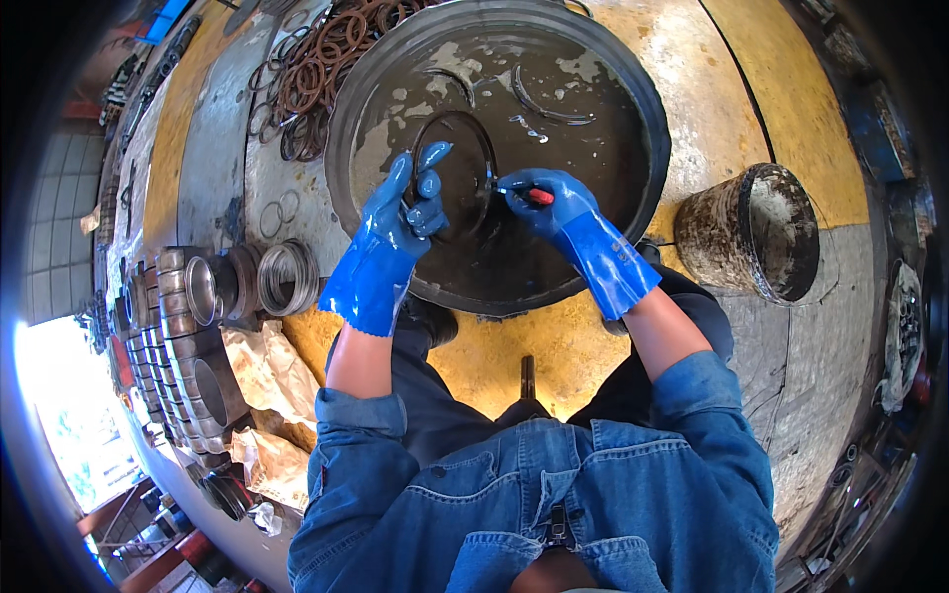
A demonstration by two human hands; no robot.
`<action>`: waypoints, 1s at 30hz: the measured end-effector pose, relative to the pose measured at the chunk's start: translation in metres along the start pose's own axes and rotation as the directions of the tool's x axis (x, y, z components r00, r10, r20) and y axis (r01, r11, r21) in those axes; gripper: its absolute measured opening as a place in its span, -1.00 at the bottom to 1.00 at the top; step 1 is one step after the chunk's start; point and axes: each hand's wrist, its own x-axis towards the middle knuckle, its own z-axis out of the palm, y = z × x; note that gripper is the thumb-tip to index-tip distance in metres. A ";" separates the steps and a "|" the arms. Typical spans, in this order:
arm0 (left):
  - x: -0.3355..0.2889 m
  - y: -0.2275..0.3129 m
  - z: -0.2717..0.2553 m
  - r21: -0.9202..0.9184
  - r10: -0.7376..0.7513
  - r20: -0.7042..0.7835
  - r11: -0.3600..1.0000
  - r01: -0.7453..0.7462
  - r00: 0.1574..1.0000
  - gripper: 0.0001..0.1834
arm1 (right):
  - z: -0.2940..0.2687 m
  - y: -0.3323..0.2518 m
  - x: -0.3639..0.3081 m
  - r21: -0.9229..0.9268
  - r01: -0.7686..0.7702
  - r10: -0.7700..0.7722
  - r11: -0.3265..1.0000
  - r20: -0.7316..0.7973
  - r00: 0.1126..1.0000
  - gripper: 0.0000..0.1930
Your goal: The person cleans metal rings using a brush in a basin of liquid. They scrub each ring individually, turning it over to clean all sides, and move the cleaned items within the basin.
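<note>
— Where's the ring sitting?

— The dark ring [457, 176] is at centre frame, over the murky liquid in the wide black basin [633, 99]. The left hand [407, 212], in a blue glove, is clamped on its left edge; the right hand [547, 203] is closed around a red-handled tool [534, 196] touching the ring's right edge.

— How will it handle?

— Thin, stiff, probably light, and wet, so likely slippery; pinching the rim looks best.

— Room to move?

— The basin's raised rim encloses both hands. A rusty bucket [751, 232] stands at right, a heap of brown rings [316, 69] at upper left, metal cylinders [198, 316] at left.
</note>
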 end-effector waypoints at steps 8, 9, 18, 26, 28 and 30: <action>-0.007 -0.008 0.013 0.179 0.044 -0.068 0.983 -0.031 0.997 -0.48 | -0.020 0.003 0.017 0.150 0.250 -0.193 0.957 -0.317 0.929 -0.70; -0.007 -0.011 0.017 0.301 0.096 -0.082 0.951 -0.067 0.992 -0.49 | -0.023 -0.002 0.018 0.276 0.186 -0.090 0.943 -0.326 0.941 -0.75; 0.013 -0.037 0.007 0.970 0.192 0.227 -0.133 -0.204 0.955 -0.68 | -0.064 -0.026 0.012 0.262 -0.106 0.227 0.959 -0.490 0.842 -0.82; 0.016 -0.048 0.036 0.770 0.173 0.175 -0.637 -0.026 0.969 -0.78 | -0.069 -0.018 0.009 0.338 -0.069 0.239 0.938 -0.492 0.837 -0.83; 0.017 -0.050 0.038 0.765 0.166 0.186 -0.643 -0.036 0.969 -0.78 | -0.070 -0.017 0.009 0.353 -0.057 0.236 0.934 -0.489 0.839 -0.83; 0.018 -0.050 0.042 0.766 0.130 0.149 -0.643 -0.031 0.980 -0.75 | -0.070 -0.016 0.011 0.372 -0.044 0.235 0.927 -0.487 0.841 -0.83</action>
